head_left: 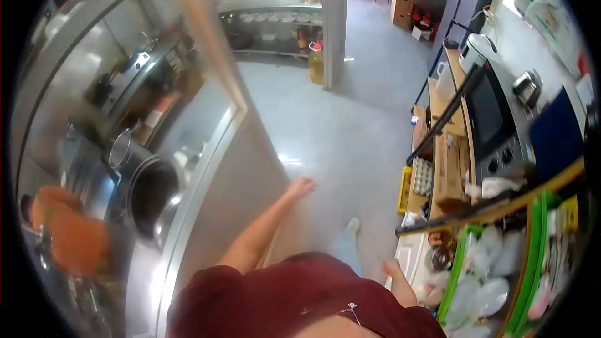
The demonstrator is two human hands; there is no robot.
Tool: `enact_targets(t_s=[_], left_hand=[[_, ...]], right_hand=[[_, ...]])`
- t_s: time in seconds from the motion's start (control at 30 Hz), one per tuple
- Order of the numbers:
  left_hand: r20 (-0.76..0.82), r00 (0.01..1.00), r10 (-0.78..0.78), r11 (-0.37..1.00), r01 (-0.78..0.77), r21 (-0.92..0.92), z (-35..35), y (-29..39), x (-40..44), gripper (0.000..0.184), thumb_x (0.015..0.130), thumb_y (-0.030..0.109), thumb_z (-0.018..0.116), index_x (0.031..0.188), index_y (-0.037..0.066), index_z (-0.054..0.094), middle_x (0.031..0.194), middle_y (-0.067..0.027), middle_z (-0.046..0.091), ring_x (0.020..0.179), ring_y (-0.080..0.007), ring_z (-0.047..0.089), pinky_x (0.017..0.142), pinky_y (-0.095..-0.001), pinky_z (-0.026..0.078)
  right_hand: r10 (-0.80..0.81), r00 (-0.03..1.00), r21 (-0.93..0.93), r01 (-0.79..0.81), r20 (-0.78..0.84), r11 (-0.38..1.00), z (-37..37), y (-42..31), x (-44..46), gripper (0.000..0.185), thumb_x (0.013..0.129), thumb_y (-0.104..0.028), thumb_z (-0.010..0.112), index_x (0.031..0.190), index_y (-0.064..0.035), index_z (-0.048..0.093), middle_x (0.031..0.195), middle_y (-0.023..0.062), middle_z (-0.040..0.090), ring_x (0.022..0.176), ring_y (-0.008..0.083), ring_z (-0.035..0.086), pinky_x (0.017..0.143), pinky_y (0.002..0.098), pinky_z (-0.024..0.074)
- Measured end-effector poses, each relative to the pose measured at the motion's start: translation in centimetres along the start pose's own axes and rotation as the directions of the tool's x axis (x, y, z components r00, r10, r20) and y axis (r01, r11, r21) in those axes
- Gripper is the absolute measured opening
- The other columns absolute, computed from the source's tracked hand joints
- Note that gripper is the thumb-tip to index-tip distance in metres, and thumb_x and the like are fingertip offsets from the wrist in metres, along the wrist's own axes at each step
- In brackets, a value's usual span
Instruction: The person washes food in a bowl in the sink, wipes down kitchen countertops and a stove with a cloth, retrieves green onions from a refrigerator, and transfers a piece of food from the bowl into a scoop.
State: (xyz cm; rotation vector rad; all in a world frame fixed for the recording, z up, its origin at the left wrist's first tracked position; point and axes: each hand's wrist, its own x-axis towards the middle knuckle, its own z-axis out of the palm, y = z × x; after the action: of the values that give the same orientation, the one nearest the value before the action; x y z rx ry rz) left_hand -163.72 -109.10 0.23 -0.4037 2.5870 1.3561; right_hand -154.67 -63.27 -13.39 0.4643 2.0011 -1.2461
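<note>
My left hand [302, 186] hangs out in front of my body over the grey floor, close to the end of a glazed partition. Its fingers are loosely bent, slightly blurred, with nothing visible in them. My right hand [392, 269] is low at my right side, beside a white panel [408, 256] at the shelving. It too appears empty, its fingers loose and partly apart. Neither hand visibly touches anything. One foot in a light shoe [354, 224] shows below me on the floor.
Behind the partition [231, 128] at left stand a large pot [156, 194] and a person in orange [78, 231]. At right, shelving holds a microwave [488, 112], an egg tray [422, 177] and green-edged bins [460, 275]. An oil jug [316, 66] stands on the floor ahead.
</note>
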Motion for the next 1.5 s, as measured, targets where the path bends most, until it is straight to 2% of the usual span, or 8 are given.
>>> enact_targets(t_s=[0.23, 0.67, 1.07, 1.2, 1.23, 1.33, 1.43, 1.5], left_hand=[[0.12, 0.951, -0.287, 0.839, 0.309, -0.448, 1.0, -1.3, 17.1, 0.025, 0.073, 0.028, 0.054, 0.081, 0.005, 0.058, 0.077, -0.0052, 0.058, 0.059, -0.0137, 0.049, 0.048, -0.0269, 0.042], [-0.021, 0.653, -0.757, 0.245, 0.254, -0.936, -14.3, -13.9, 42.3, 0.024, 0.076, 0.03, 0.046, 0.092, 0.014, 0.055, 0.082, -0.0018, 0.056, 0.065, -0.0124, 0.047, 0.048, -0.0288, 0.039], [-0.164, 0.494, -0.854, 0.335, 0.279, -0.9, -33.5, -21.2, 52.9, 0.033, 0.073, 0.028, 0.053, 0.1, 0.009, 0.053, 0.095, -0.0079, 0.056, 0.086, -0.019, 0.051, 0.069, -0.0376, 0.044], [-0.376, 0.512, -0.772, 0.623, 0.494, -0.606, -29.5, -22.4, 50.9, 0.048, 0.076, 0.043, 0.042, 0.114, 0.014, 0.042, 0.097, -0.0084, 0.053, 0.078, -0.019, 0.05, 0.061, -0.034, 0.042], [-0.285, 0.471, -0.835, 0.531, 0.552, -0.643, -29.9, -21.9, 51.0, 0.044, 0.076, 0.039, 0.042, 0.111, 0.013, 0.044, 0.094, -0.0086, 0.053, 0.075, -0.0184, 0.05, 0.058, -0.0333, 0.042], [0.036, 0.214, -0.976, 0.108, 0.624, -0.774, -33.5, -19.2, 53.7, 0.032, 0.076, 0.026, 0.045, 0.103, 0.01, 0.049, 0.083, -0.0094, 0.053, 0.065, -0.0169, 0.049, 0.047, -0.0309, 0.04], [-0.077, 0.018, -0.997, 0.078, 0.365, -0.928, -33.1, -20.7, 57.8, 0.02, 0.076, 0.021, 0.044, 0.088, 0.009, 0.054, 0.062, -0.0061, 0.048, 0.046, -0.015, 0.044, 0.037, -0.0298, 0.035], [0.022, 0.109, -0.994, 0.018, 0.356, -0.934, -36.4, -21.6, 61.4, 0.02, 0.075, 0.022, 0.045, 0.083, 0.007, 0.055, 0.059, -0.0051, 0.048, 0.041, -0.0156, 0.041, 0.035, -0.0292, 0.034]], right_hand=[[0.374, 0.921, -0.046, -0.38, -0.106, 0.924, -7.6, -13.5, 22.0, 0.02, 0.074, -0.018, 0.047, 0.086, -0.0029, 0.054, 0.065, 0.01, 0.056, 0.045, 0.0193, 0.053, 0.04, 0.031, 0.0437], [-0.318, 0.79, -0.133, 0.444, 0.524, 0.886, 15.1, -69.2, 48.7, 0.014, 0.076, -0.016, 0.046, 0.083, -0.0033, 0.048, 0.062, 0.0098, 0.054, 0.043, 0.0138, 0.049, 0.034, 0.0232, 0.0377], [0.261, 0.835, -0.671, 0.163, 0.484, 0.723, 15.3, -81.3, 68.7, 0.02, 0.077, -0.018, 0.041, 0.078, 0.0008, 0.048, 0.056, 0.014, 0.051, 0.045, 0.0233, 0.05, 0.036, 0.0335, 0.0403], [0.314, 0.164, -0.016, 0.905, 0.935, -0.424, 21.1, -91.8, 78.8, 0.019, 0.066, -0.024, 0.051, 0.058, -0.0083, 0.058, 0.056, 0.0123, 0.055, 0.047, 0.0234, 0.051, 0.046, 0.0357, 0.0416], [0.071, 0.562, -0.562, 0.795, 0.824, 0.226, 23.3, -91.1, 83.9, 0.012, 0.058, -0.02, 0.055, 0.06, -0.0091, 0.058, 0.058, 0.0104, 0.056, 0.047, 0.0225, 0.051, 0.048, 0.0343, 0.0416], [-0.139, 0.763, -0.426, 0.492, 0.632, 0.759, 32.2, -103.3, 80.5, 0.026, 0.075, -0.018, 0.04, 0.055, -0.0033, 0.048, 0.047, 0.0112, 0.049, 0.039, 0.0166, 0.048, 0.034, 0.0283, 0.0379], [-0.645, 0.374, -0.453, 0.89, 0.666, 0.049, 39.9, -111.7, 84.0, 0.022, 0.069, -0.018, 0.044, 0.059, -0.0002, 0.052, 0.051, 0.0111, 0.052, 0.048, 0.021, 0.052, 0.048, 0.0349, 0.0404], [-0.507, 0.476, -0.429, 0.877, 0.719, 0.214, 44.7, -120.4, 82.6, 0.026, 0.071, -0.021, 0.046, 0.065, 0.0035, 0.052, 0.056, 0.0128, 0.054, 0.054, 0.0215, 0.052, 0.053, 0.0356, 0.0412]])
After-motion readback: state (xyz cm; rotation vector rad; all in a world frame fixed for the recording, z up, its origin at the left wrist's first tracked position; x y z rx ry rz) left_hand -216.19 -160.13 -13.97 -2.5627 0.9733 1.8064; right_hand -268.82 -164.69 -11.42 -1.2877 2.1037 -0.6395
